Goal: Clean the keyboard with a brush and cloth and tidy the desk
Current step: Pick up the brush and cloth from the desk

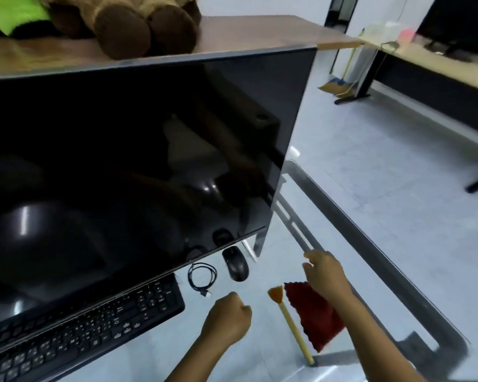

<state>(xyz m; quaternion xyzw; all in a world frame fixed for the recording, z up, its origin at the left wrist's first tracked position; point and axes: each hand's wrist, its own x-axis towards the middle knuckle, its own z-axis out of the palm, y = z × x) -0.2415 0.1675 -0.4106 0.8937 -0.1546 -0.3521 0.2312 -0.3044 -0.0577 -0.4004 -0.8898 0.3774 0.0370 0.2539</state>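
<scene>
One black full-size keyboard (pixel 94 326) lies near left on the one glass counter (pixel 260 359). To its right lie one black computer mouse (pixel 235 263), one coiled dark cable (pixel 202 277), one brush with a yellow handle and orange bristles (pixel 290 321), and one dark red cloth (pixel 315 318). One large black monitor (pixel 122 161) stands above them, and a second dark screen (pixel 461 23) sits far right. Two bare hands show: the left hand (pixel 228 317) and the right hand (pixel 324 274). One brown plush toy (pixel 138 26) sits far left.
</scene>
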